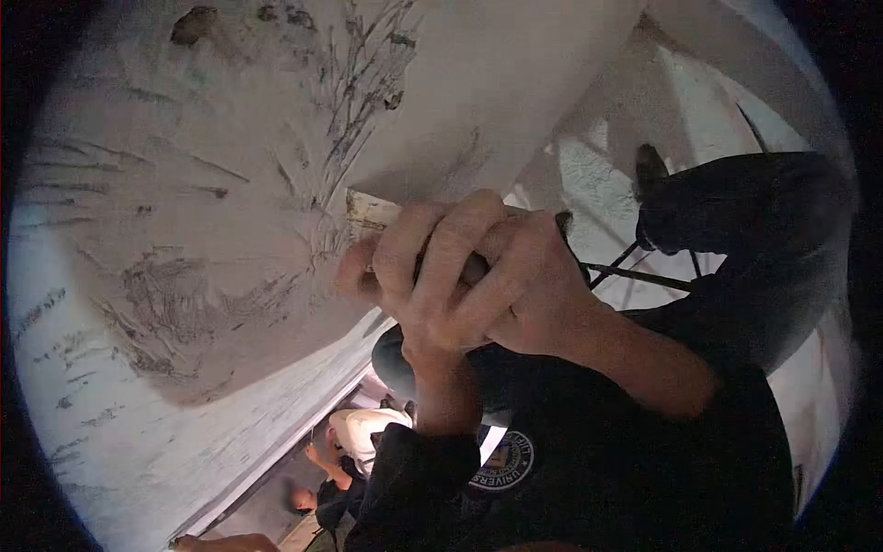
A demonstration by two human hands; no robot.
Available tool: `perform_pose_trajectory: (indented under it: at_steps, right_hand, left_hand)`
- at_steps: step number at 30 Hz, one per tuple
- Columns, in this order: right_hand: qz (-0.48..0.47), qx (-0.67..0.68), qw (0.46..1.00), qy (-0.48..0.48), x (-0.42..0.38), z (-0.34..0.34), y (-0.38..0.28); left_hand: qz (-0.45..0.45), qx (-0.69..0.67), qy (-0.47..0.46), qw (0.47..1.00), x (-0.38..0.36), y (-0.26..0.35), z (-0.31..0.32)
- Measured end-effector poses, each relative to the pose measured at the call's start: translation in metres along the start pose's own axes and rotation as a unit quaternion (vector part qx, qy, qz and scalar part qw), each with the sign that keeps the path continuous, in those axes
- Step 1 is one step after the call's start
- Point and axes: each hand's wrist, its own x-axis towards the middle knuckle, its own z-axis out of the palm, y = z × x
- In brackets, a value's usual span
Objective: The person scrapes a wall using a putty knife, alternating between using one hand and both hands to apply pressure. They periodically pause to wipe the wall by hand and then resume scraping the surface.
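Observation:
Near the middle of the head view, my left hand [405, 285] and my right hand [529, 281] are pressed together with their fingers closed and overlapping. Something dark shows in small gaps between the fingers, too covered to name. A pale, stained flat-edged piece [370, 208] sticks out just past the knuckles at the upper left; whether it is held is unclear. Beyond the hands is a rough, smeared plaster surface [230, 184] with dark scratches and patches.
My dark-clothed leg [763, 198] is at the right, beside thin dark rods [644, 278]. Far below at the lower left are a person in a light top [363, 432] and another in dark clothing [336, 501]. A bare forearm [230, 543] shows at the bottom edge.

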Motion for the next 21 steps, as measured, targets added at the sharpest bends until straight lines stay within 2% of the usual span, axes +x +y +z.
perform_pose_trajectory:
  at_steps: [3, 5, 7, 12, 14, 17, 18, 19, 20, 21]
  right_hand:
    - [0.008, 0.018, 1.000, 0.008, 0.000, -0.002, 0.000]
    - [-0.003, -0.040, 0.999, -0.031, -0.002, -0.008, 0.002]
    - [0.005, -0.030, 0.999, -0.043, -0.005, -0.008, 0.007]
    - [0.022, -0.007, 0.997, -0.080, -0.006, -0.011, 0.005]
    - [-0.079, -0.063, 0.993, -0.066, -0.005, -0.017, 0.005]
    - [-0.013, -0.102, 0.995, -0.012, -0.007, -0.011, 0.010]
    - [-0.012, -0.091, 0.996, -0.011, -0.011, -0.007, 0.009]
    - [-0.052, -0.134, 0.989, -0.037, -0.015, -0.006, 0.009]
    - [-0.095, -0.183, 0.977, -0.063, -0.015, -0.007, 0.009]
    - [-0.100, -0.181, 0.976, -0.065, -0.014, -0.010, 0.007]
  left_hand:
    - [-0.022, 0.027, -0.032, 0.999, -0.006, 0.006, 0.000]
    - [-0.020, 0.043, -0.034, 0.998, -0.003, 0.008, 0.001]
    - [-0.021, 0.058, -0.038, 0.997, -0.009, 0.008, 0.004]
    - [-0.124, 0.111, -0.053, 0.985, -0.024, 0.012, 0.003]
    - [-0.169, 0.130, -0.061, 0.975, -0.027, 0.013, 0.019]
    - [-0.236, 0.151, -0.073, 0.957, -0.051, 0.044, 0.035]
    - [-0.254, 0.169, -0.079, 0.949, -0.050, 0.025, 0.044]
    - [-0.273, 0.185, -0.081, 0.941, -0.057, 0.031, 0.026]
    - [-0.294, 0.197, -0.077, 0.932, -0.060, 0.030, 0.033]
    - [-0.318, 0.208, -0.073, 0.922, -0.062, 0.029, 0.028]
